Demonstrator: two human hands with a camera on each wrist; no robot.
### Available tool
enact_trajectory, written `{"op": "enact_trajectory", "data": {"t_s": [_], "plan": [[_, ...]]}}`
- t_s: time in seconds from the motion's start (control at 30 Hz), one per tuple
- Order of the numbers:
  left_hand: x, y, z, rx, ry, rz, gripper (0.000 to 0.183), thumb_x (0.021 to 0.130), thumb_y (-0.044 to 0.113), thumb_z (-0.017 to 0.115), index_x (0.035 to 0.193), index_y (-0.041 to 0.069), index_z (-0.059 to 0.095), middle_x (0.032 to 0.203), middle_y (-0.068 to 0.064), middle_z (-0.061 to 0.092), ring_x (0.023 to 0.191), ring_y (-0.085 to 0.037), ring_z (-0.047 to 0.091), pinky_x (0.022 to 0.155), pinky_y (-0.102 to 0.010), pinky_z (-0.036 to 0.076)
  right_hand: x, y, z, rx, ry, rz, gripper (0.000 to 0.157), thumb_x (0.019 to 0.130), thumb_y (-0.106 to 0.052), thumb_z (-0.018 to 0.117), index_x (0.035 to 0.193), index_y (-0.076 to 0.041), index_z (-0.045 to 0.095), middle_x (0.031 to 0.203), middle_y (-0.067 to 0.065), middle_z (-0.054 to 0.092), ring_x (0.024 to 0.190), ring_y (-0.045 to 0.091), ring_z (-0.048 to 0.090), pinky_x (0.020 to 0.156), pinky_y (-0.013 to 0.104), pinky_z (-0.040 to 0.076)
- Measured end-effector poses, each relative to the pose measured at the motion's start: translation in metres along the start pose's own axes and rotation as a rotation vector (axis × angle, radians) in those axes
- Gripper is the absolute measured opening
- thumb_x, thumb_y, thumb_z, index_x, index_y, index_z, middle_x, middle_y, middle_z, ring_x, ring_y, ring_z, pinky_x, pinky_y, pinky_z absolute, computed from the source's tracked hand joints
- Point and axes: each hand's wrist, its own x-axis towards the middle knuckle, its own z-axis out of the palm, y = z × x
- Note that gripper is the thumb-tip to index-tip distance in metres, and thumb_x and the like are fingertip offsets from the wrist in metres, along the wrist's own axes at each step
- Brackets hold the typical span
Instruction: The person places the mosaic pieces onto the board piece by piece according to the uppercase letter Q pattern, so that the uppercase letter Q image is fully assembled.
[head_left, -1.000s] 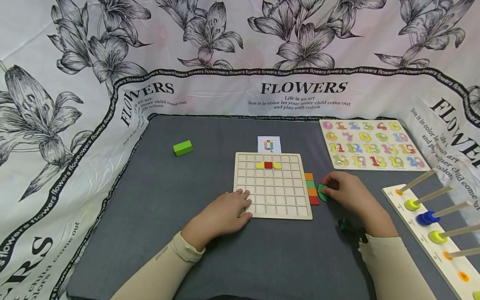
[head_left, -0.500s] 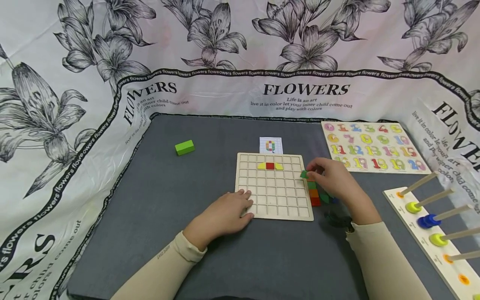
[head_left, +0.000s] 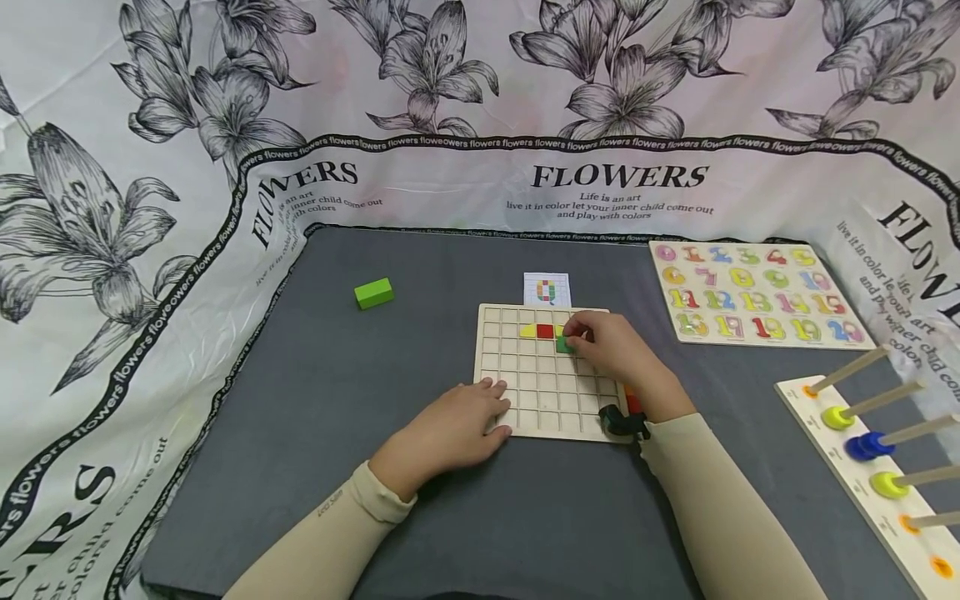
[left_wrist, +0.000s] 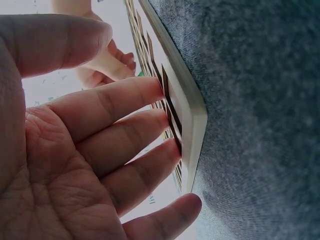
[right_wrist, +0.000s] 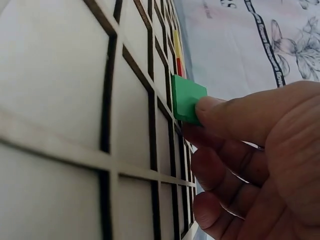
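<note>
A pale wooden grid board (head_left: 536,400) lies on the dark table. Near its top row sit a red square tile (head_left: 545,332) and a yellow tile (head_left: 528,331) to its left; the yellow tile on the right is mostly covered. My right hand (head_left: 617,348) pinches a green square tile (right_wrist: 187,99) between thumb and fingers, right at the grid just below that covered yellow tile. My left hand (head_left: 452,429) rests its straight fingertips on the board's left edge, as the left wrist view (left_wrist: 167,120) shows.
A small card (head_left: 547,289) with a coloured pattern lies behind the board. A green block (head_left: 373,293) is at the back left. On the right are a number board (head_left: 765,292) and a pegged rack (head_left: 843,458) with rings. Orange-red tiles (head_left: 633,402) show beside the board, partly hidden.
My right hand has picked up the green square tile from beside the board and carried it left over the upper grid. My left hand has stayed at the board's edge.
</note>
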Motion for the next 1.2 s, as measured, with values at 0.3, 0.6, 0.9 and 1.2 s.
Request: {"op": "enact_trajectory", "data": {"t_s": [0.3, 0.6, 0.9, 1.2], "plan": [[-0.002, 0.001, -0.002, -0.002, 0.006, -0.002, 0.046, 0.110, 0.033, 0.064, 0.150, 0.009, 0.068, 0.167, -0.012, 0.053, 0.159, -0.030, 0.046, 0.129, -0.059, 0.040, -0.002, -0.004, -0.001, 0.028, -0.033, 0.008, 0.010, 0.108, -0.015, 0.068, 0.112, -0.011, 0.076, 0.102, 0.009, 0.071, 0.088, 0.025, 0.060, 0.077, 0.038, 0.050], [-0.001, 0.001, -0.002, 0.004, 0.005, 0.002, 0.047, 0.111, 0.034, 0.063, 0.150, 0.009, 0.068, 0.166, -0.012, 0.053, 0.159, -0.030, 0.046, 0.128, -0.059, 0.040, -0.003, -0.004, 0.004, -0.018, -0.025, 0.009, 0.014, 0.108, -0.012, 0.068, 0.116, -0.008, 0.078, 0.111, 0.012, 0.073, 0.095, 0.028, 0.063, 0.084, 0.044, 0.054], [0.000, 0.003, -0.002, -0.004, 0.001, 0.012, 0.047, 0.111, 0.033, 0.064, 0.151, 0.009, 0.067, 0.167, -0.013, 0.052, 0.159, -0.030, 0.046, 0.129, -0.058, 0.040, -0.011, -0.003, -0.009, -0.018, 0.005, 0.017, 0.019, 0.109, -0.016, 0.066, 0.120, -0.007, 0.078, 0.112, 0.013, 0.073, 0.093, 0.028, 0.061, 0.082, 0.042, 0.052], [-0.003, 0.002, -0.003, -0.015, -0.009, -0.001, 0.048, 0.111, 0.033, 0.064, 0.152, 0.009, 0.066, 0.168, -0.014, 0.051, 0.161, -0.032, 0.043, 0.130, -0.058, 0.038, -0.043, 0.022, -0.046, -0.045, 0.046, 0.152, 0.027, 0.112, -0.022, 0.063, 0.122, -0.001, 0.076, 0.110, 0.018, 0.075, 0.084, 0.027, 0.064, 0.070, 0.040, 0.054]]}}
